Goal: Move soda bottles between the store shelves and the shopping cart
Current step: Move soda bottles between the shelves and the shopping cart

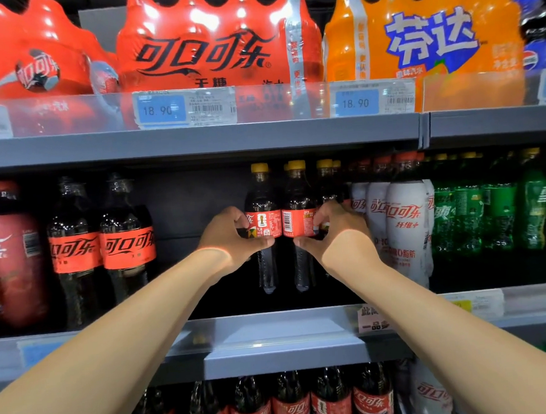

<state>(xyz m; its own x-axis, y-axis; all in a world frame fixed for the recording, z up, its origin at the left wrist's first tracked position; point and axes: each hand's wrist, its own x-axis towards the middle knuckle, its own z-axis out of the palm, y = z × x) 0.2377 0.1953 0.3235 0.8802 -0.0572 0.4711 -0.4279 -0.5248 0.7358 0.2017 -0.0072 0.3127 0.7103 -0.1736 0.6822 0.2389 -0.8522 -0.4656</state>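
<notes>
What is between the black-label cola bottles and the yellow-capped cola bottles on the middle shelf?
A bare gap; head view shows only the left hand reaching across it.

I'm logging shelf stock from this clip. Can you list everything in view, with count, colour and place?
Red multipacks: two, red wrap, top shelf left and centre.
Orange multipack: one, top shelf right.
Price tags: two readable, blue, top shelf edge.
Yellow-capped cola bottles: several, dark with red labels, middle shelf centre; front two held.
Black-capped cola bottles: two, middle shelf left.
White bottles: several, right of centre.
Green bottles: several, far right.
Cola bottles: row, bottom shelf.
Left hand: on left front bottle.
Right hand: on right front bottle.
</notes>
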